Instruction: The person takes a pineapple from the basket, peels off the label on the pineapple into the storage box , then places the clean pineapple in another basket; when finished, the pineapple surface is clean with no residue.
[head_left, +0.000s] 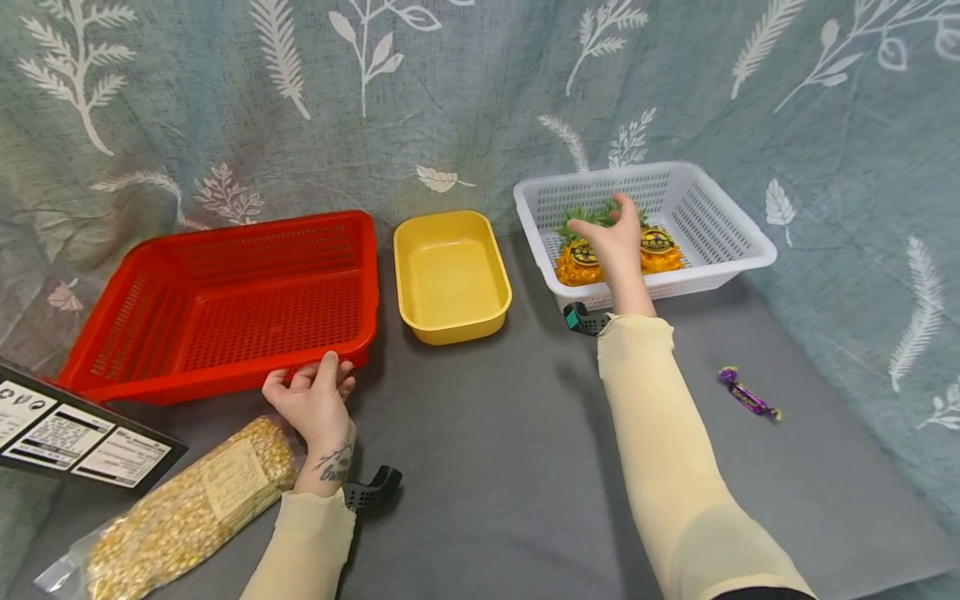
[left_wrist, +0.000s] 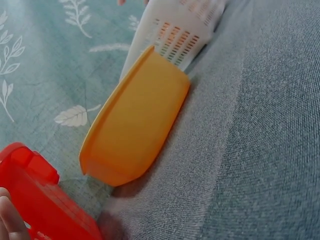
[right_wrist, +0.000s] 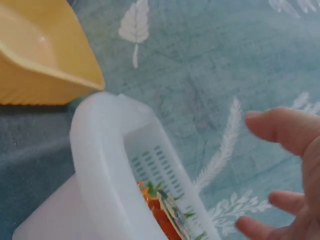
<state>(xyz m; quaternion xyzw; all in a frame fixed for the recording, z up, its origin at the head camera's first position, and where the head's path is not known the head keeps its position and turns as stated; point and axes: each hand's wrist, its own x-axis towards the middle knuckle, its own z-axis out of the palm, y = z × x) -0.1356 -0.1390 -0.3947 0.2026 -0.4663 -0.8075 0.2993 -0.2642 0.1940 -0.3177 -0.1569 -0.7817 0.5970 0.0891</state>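
Observation:
My left hand (head_left: 313,408) is at the front rim of the red plastic basket (head_left: 225,304), near its right corner. Its thumb lies up against the rim and its fingers curl beneath, seeming to grip the edge; in the left wrist view only a few fingertips (left_wrist: 11,220) show beside the red wall. Over the white basket (head_left: 720,225) reaches my right hand (head_left: 618,242), thumb and fingers spread apart with nothing between them. Pineapple-shaped orange packs (head_left: 660,250) with green tops and dark labels lie inside, partly hidden by that hand.
Between the baskets stands a yellow tub (head_left: 453,283). A clear bag of corn kernels (head_left: 202,508) lies at front left beside a black box (head_left: 82,433) with white labels. Right of my forearm lies a purple wrapped candy (head_left: 750,395). A patterned curtain (head_left: 480,100) hangs behind.

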